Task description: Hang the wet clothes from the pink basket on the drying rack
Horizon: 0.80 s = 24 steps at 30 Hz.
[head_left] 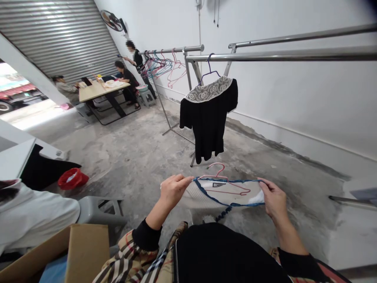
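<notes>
A pale ribbed knit top point(203, 198) with dark blue trim is stretched between my hands at its neckline. My left hand point(173, 190) pinches the trim at the left side, thumb and fingers together. At the opposite side my right hand point(275, 198) grips the edge. Inside the neck opening sits a pink hanger point(228, 181), its hook rising above the trim. A label shows at the back of the neck. Beyond it a black short-sleeved top point(209, 122) with a lace collar hangs by a purple hanger point(209, 71) from a metal rail.
Metal clothes rails point(265, 55) run along the right wall; pink and blue hangers point(159, 65) crowd the farther one. People work around a table point(103, 91) at the back. On my left are a cardboard box point(88, 251), a grey stool point(98, 210) and a red bin point(73, 179).
</notes>
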Tool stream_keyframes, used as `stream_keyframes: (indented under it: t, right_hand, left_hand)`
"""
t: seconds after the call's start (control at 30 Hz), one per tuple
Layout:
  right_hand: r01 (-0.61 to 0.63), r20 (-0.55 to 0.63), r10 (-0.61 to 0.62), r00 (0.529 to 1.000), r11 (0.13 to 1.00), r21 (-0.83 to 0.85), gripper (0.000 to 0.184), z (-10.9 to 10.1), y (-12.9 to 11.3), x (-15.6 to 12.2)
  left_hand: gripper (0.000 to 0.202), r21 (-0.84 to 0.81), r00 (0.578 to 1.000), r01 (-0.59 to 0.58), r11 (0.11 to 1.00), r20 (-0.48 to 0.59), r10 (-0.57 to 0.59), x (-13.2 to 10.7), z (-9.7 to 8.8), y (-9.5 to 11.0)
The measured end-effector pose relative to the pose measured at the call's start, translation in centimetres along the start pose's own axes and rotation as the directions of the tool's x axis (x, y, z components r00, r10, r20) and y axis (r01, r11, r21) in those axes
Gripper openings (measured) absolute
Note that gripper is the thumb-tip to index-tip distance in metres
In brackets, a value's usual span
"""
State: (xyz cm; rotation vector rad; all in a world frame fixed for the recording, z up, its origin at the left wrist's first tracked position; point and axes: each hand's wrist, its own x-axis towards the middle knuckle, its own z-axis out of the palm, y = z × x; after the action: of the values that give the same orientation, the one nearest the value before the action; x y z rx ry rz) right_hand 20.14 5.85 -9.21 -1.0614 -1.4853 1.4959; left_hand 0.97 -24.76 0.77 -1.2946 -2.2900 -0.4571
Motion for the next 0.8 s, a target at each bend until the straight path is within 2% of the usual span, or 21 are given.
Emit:
stream_keyframes:
  t: [0.07, 0.13, 0.17, 0.2, 0.23, 0.27, 0.3, 0.33, 0.43, 0.5, 0.6, 0.67, 0.73, 0.8]
  right_hand:
    - [0.024, -0.022, -0.024, 0.999, 0.999, -0.027, 0.039, 0.0, -0.7, -0.3]
    - [0.058, 0.019, -0.057, 0.998, 0.995, -0.078, 0.037, -0.2, -2.0, -1.1]
    - [0.103, 0.099, -0.092, 0.991, 0.988, -0.115, 0.034, -0.4, -2.9, -1.7]
    - [0.175, 0.234, -0.137, 0.963, 0.973, -0.151, 0.031, -0.6, -4.0, -2.3]
    - [0.268, 0.394, -0.182, 0.901, 0.948, -0.174, 0.028, -0.8, -5.1, -2.9]
    - [0.37, 0.543, -0.226, 0.809, 0.913, -0.172, 0.025, -1.1, -6.3, -3.4]
    - [0.463, 0.635, -0.273, 0.723, 0.873, -0.152, 0.023, -1.3, -7.4, -3.7]
    - [0.542, 0.659, -0.332, 0.675, 0.829, -0.137, 0.021, -1.5, -8.3, -3.8]
    - [0.721, 0.511, -0.549, 0.661, 0.654, -0.229, 0.024, -1.9, -10.2, -2.8]
    - [0.796, 0.506, -0.617, 0.602, 0.507, -0.329, 0.031, -2.1, -10.7, -1.8]
    - [0.862, 0.663, -0.55, 0.508, 0.334, -0.382, 0.032, -2.0, -10.9, -0.9]
    - [0.871, 0.723, -0.486, 0.491, 0.294, -0.394, 0.029, -1.9, -11.0, -0.9]
    - [0.87, 0.752, -0.442, 0.489, 0.314, -0.381, 0.03, -2.0, -11.2, -0.9]
    - [0.858, 0.78, -0.399, 0.482, 0.393, -0.33, 0.031, -2.1, -11.6, -1.0]
  left_hand:
    - [0.021, 0.021, 1.0, 0.007, 1.0, 0.017, -0.007, -0.2, 0.5, 0.1]
    - [0.02, 0.017, 0.999, 0.049, 0.999, 0.0, -0.049, -0.3, 0.9, 0.1]
    - [0.019, -0.004, 0.996, 0.083, 0.997, -0.021, -0.083, -0.3, 1.1, 0.0]
    - [0.019, -0.043, 0.991, 0.126, 0.991, -0.045, -0.128, -0.3, 1.3, -0.2]
    - [0.019, -0.104, 0.983, 0.167, 0.981, -0.062, -0.174, -0.3, 1.5, -0.5]
    - [0.02, -0.182, 0.974, 0.2, 0.963, -0.069, -0.215, -0.2, 1.7, -0.9]
    - [0.021, -0.268, 0.968, 0.218, 0.938, -0.066, -0.244, -0.1, 1.9, -1.3]
    - [0.021, -0.351, 0.965, 0.223, 0.909, -0.056, -0.258, 0.0, 2.0, -1.7]
    - [0.022, -0.501, 0.97, 0.192, 0.844, -0.032, -0.24, 0.8, 2.4, -2.9]
    - [0.021, -0.522, 0.976, 0.174, 0.835, -0.022, -0.216, 1.5, 2.3, -3.2]
    - [0.02, -0.524, 0.984, 0.152, 0.838, -0.003, -0.18, 2.5, 2.0, -3.0]
    - [0.02, -0.529, 0.988, 0.132, 0.838, 0.006, -0.152, 2.9, 1.9, -2.6]
    - [0.02, -0.541, 0.992, 0.111, 0.834, 0.012, -0.124, 3.2, 1.8, -2.3]
    - [0.02, -0.553, 0.994, 0.093, 0.828, 0.011, -0.105, 3.3, 1.9, -1.9]
